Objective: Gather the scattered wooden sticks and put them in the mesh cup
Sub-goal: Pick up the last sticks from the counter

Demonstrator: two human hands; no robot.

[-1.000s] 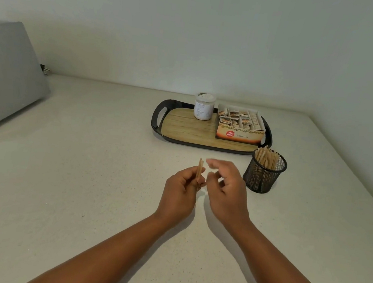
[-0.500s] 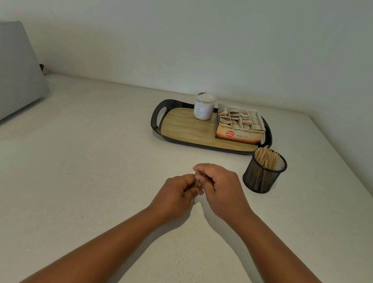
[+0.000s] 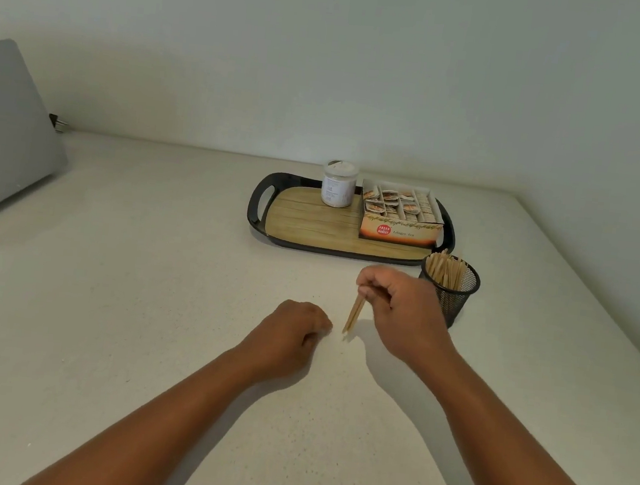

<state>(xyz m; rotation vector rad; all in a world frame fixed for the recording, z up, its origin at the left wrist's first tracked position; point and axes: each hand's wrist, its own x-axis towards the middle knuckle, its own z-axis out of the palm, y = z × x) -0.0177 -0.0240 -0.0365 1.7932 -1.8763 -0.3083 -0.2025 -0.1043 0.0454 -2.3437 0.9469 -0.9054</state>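
The right hand [image 3: 402, 310] pinches a small bundle of wooden sticks [image 3: 353, 317], their free ends angled down toward the counter [image 3: 146, 303]. Just left of it the left hand [image 3: 292, 336] rests curled in a loose fist, holding nothing visible. The mesh cup [image 3: 453, 292], already holding sticks, stands just right of the right hand, with a tray [image 3: 258, 212] beyond

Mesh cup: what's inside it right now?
The mesh cup holds a bundle of wooden sticks, standing upright with their tops above the rim. Their lower parts show only dimly through the mesh; the cup's bottom, and anything else there, can't be seen.
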